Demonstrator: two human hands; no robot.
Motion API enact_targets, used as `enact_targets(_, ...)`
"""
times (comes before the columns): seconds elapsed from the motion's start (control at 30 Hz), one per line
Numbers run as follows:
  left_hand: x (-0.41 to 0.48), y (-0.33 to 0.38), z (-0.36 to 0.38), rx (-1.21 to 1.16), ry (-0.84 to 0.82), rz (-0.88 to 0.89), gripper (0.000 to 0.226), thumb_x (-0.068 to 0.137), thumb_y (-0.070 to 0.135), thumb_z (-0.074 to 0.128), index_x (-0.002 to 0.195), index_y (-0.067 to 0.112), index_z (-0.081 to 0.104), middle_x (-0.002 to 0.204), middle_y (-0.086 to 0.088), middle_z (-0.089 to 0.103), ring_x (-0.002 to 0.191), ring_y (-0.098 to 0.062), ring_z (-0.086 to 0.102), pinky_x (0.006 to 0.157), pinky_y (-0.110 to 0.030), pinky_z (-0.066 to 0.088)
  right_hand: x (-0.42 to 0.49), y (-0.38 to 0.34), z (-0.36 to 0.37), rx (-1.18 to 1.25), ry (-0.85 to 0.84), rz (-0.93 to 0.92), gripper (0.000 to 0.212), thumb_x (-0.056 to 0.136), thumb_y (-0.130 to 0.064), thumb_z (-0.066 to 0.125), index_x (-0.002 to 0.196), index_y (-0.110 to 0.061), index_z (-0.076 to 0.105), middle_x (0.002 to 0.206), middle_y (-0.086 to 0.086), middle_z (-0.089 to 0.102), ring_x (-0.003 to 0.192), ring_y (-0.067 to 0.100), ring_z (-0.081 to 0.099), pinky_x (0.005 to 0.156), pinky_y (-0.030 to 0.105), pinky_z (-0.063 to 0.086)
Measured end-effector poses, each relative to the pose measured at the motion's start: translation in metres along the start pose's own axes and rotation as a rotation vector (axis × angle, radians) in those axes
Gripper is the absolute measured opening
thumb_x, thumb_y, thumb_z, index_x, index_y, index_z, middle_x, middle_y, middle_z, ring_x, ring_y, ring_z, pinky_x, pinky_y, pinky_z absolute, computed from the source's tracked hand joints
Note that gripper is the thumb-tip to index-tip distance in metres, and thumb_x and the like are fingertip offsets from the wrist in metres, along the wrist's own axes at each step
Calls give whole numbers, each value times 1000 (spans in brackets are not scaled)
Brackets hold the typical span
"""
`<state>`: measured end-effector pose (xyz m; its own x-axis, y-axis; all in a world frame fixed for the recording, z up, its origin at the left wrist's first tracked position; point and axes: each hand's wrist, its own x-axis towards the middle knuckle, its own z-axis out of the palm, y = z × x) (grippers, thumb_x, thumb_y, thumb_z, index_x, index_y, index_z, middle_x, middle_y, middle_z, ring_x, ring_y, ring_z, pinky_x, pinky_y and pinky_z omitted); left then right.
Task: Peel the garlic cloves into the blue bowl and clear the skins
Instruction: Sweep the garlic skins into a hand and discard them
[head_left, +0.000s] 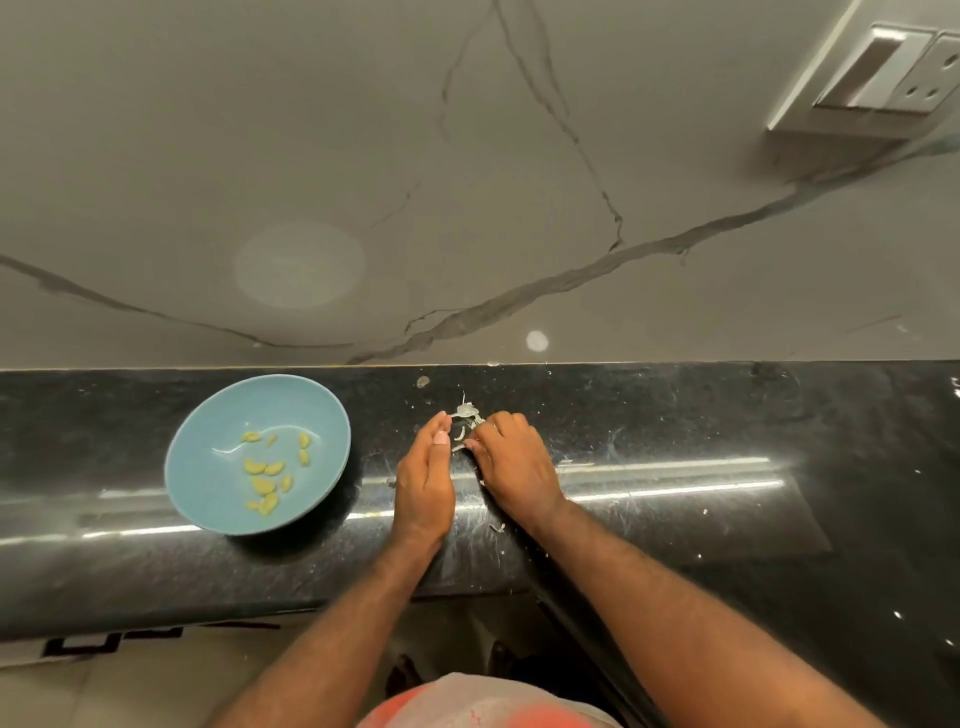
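A blue bowl (208, 457) stands on the black counter at the left and holds several peeled yellow garlic cloves (267, 475). To its right a small pile of pale garlic skins (466, 415) lies on the counter near the wall. My left hand (423, 480) stands on its edge with straight fingers, touching the left side of the pile. My right hand (511, 465) lies on the counter on the pile's right, its fingers curled over some skins. One loose skin scrap (497, 528) lies nearer the counter's front edge.
The black counter (701, 457) runs left to right, backed by a grey veined marble wall (467, 182). A white socket plate (878, 73) is on the wall at top right. The floor shows below the counter's front edge.
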<state>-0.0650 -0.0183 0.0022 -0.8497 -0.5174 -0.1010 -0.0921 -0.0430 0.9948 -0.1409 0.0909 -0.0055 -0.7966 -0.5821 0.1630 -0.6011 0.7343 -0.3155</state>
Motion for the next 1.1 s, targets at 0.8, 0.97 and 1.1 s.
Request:
enact_targets(0.8, -5, 0, 4, 17, 142, 67, 55, 96, 35, 38, 144, 10, 47, 145, -2, 52, 134, -8, 46, 112, -25, 35, -18, 3, -18, 182, -217, 25, 96, 88, -65, 57, 159, -27, 6, 167, 7, -2, 154, 21, 1, 122, 38, 16)
enact_targets(0.97, -5, 4, 4, -46, 174, 35, 59, 94, 36, 37, 147, 10, 40, 149, -2, 46, 137, -9, 42, 106, -8, 33, 20, -7, -15, -79, -200, -130, 84, 85, -72, 35, 157, -30, 23, 164, 12, 21, 143, 27, 31, 110, 47, 33)
enact_targets(1.1, -4, 1, 4, -27, 178, 36, 58, 95, 35, 37, 147, 11, 41, 148, -3, 47, 136, -7, 44, 109, -15, 34, 33, -9, -11, -172, -163, -204, 66, 89, -65, 30, 129, -21, 60, 126, 8, 59, 110, 27, 52, 83, 42, 44)
